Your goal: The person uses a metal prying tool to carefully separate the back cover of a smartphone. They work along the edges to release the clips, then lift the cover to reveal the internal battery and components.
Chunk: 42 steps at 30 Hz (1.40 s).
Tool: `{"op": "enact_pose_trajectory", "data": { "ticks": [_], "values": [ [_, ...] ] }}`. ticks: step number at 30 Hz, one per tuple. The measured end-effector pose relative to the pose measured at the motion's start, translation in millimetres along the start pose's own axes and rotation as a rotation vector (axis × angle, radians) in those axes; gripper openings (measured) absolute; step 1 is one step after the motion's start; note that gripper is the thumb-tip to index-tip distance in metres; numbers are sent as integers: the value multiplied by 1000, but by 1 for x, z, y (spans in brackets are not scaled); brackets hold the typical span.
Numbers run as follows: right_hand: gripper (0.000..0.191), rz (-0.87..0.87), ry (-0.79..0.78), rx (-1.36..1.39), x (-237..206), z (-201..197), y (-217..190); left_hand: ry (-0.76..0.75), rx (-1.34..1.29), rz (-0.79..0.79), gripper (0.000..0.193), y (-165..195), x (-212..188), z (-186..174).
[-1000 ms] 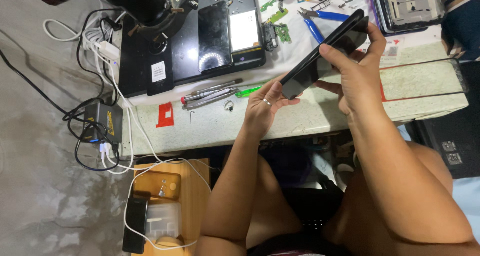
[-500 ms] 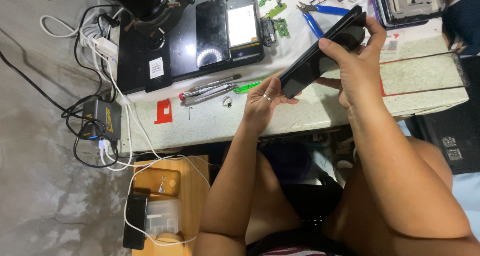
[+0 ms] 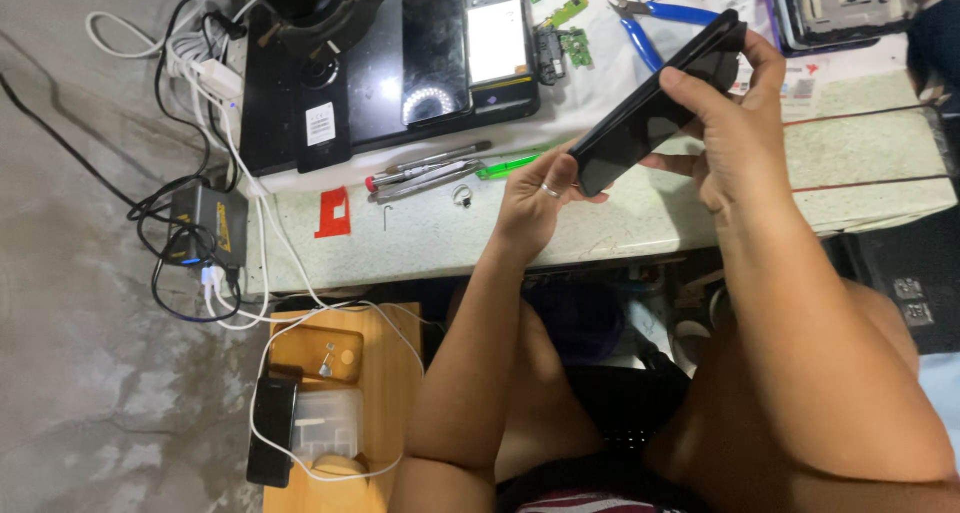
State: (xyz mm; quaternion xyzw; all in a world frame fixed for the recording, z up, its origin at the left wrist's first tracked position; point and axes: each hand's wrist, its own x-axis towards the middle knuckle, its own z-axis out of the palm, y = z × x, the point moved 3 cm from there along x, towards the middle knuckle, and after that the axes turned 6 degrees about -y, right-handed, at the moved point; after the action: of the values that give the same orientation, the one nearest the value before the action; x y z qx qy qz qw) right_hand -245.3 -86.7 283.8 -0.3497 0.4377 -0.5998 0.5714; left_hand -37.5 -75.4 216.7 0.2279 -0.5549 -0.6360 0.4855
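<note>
Black smartphone (image 3: 655,108) tilted above the workbench edge (image 3: 640,241), left hand (image 3: 535,198) fingers pinching its lower end, right hand (image 3: 735,123) gripping its upper end, screwdrivers (image 3: 425,171) just beside, blue pliers (image 3: 655,18) near

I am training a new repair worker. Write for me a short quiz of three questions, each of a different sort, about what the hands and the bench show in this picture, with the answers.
1. True or false: both hands hold the dark phone up above the workbench.
2. Which tool with blue handles lies on the bench beyond the phone? A) scissors B) pliers C) a hammer
3. Fill in: the left hand wears a ____ on one finger.

Key
1. True. The left hand grips the lower end and the right hand the upper end.
2. B
3. ring
</note>
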Motion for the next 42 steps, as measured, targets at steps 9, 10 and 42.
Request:
{"op": "enact_pose_trajectory", "data": {
  "ticks": [9, 10, 42],
  "values": [
    [76, 62, -53, 103, 2, -5, 4, -36, 33, 64, 31, -1, -7, 3],
    [75, 76, -57, 100, 2, -5, 4, -42, 31, 63, 30, 1, -8, 3],
    [77, -67, -264, 173, -16, 11, 4, 19, 321, 9, 39, 42, -20, 8]
  ]
}}
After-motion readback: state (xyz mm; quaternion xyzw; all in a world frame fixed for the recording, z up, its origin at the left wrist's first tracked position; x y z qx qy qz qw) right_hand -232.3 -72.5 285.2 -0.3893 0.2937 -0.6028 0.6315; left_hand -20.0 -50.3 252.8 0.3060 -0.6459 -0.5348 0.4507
